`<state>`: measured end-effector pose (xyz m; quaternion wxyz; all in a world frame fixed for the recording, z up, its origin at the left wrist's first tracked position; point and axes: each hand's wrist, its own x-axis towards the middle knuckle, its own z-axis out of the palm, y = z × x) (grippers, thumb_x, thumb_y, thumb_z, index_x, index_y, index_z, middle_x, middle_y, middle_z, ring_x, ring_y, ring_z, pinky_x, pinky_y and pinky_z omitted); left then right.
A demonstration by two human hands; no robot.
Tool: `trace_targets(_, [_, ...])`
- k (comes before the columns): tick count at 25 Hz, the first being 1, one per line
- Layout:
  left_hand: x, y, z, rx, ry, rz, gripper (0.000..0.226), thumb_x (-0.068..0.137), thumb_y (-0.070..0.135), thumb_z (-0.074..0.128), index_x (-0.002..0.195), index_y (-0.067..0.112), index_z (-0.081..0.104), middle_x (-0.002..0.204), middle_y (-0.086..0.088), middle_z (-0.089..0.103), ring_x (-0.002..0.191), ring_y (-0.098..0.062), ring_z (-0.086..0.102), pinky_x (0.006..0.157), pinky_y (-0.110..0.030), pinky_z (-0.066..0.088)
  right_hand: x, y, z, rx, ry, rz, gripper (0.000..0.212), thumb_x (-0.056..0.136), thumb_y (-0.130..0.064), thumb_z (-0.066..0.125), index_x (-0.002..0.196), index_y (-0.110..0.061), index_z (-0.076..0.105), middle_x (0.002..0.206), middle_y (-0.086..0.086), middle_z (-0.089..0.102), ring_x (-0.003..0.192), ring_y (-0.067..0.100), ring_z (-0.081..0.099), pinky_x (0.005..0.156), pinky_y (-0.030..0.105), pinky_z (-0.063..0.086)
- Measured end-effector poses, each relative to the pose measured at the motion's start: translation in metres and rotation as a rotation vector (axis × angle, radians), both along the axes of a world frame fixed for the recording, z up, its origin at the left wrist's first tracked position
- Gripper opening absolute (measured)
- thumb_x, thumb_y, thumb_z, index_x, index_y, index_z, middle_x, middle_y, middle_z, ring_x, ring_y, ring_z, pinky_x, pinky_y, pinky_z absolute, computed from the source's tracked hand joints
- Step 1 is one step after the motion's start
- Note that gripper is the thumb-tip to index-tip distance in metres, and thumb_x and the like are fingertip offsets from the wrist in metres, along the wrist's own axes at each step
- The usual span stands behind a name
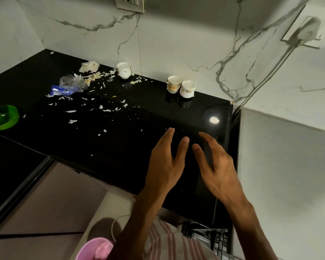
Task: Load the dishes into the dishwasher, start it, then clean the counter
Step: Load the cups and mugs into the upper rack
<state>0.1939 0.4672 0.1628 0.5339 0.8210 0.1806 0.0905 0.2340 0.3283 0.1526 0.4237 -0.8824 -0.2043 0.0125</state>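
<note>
Head view: black tabletop (pixel 120 139) littered with white scraps (pixel 101 107), plastic wrapper (pixel 68 87), green bowl (pixel 3 117) at left edge. Three cups by the back wall: one (pixel 123 70) alone, two (pixel 173 84) (pixel 187 89) touching. Dishwasher rack (pixel 208 235) below, bottom right. Left hand (pixel 165 164) and right hand (pixel 216 166) over the tabletop, palms down, fingers spread; each grip loose, holding nothing.

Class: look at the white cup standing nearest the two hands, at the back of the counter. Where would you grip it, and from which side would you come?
Probably grip the nearest cup round its bulging body, coming from the front right. It stands upright with open counter before it, but a second cup sits against its left side, and the wall is close behind. No handle shows clearly.
</note>
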Motion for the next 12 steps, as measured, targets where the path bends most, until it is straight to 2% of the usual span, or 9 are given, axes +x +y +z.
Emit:
trace_targets(4, [0.015, 0.005, -0.001, -0.013, 0.03, 0.014, 0.07, 0.089, 0.061, 0.038, 0.149, 0.025, 0.03, 0.154, 0.003, 0.034, 0.141, -0.01, 0.031, 0.113, -0.032, 0.033, 0.011, 0.006, -0.001, -0.022, -0.005, 0.016, 0.054, 0.097, -0.06, 0.036, 0.143, -0.031, 0.039, 0.117, 0.005, 0.062, 0.104, 0.027, 0.062, 0.09, 0.045, 0.054])
trace_targets(7, [0.03, 0.015, -0.001, -0.006, 0.048, 0.007, 0.065, 0.092, 0.056, 0.041, 0.149, 0.026, 0.03, 0.154, 0.004, 0.033, 0.141, -0.009, 0.03, 0.11, -0.025, 0.03, 0.023, 0.015, -0.001, -0.015, -0.007, -0.009, 0.055, 0.097, -0.059, 0.037, 0.142, -0.029, 0.04, 0.117, 0.006, 0.062, 0.106, 0.025, 0.061, 0.093, 0.044, 0.052])
trace_targets(10, [0.048, 0.027, 0.0, -0.009, 0.094, 0.008, 0.063, 0.093, 0.057, 0.042, 0.148, 0.03, 0.029, 0.155, 0.005, 0.031, 0.142, -0.01, 0.029, 0.113, -0.03, 0.03, 0.036, 0.028, -0.003, -0.006, -0.009, -0.03, 0.053, 0.097, -0.057, 0.038, 0.142, -0.029, 0.041, 0.112, 0.001, 0.061, 0.095, 0.023, 0.059, 0.09, 0.045, 0.053])
trace_targets(12, [0.06, 0.036, 0.002, -0.01, 0.104, -0.002, 0.063, 0.093, 0.057, 0.042, 0.148, 0.031, 0.028, 0.155, 0.006, 0.03, 0.142, -0.01, 0.028, 0.113, -0.03, 0.03, 0.044, 0.037, -0.005, 0.001, -0.007, -0.038, 0.051, 0.098, -0.056, 0.04, 0.142, -0.031, 0.041, 0.118, -0.004, 0.06, 0.091, 0.019, 0.057, 0.089, 0.045, 0.054])
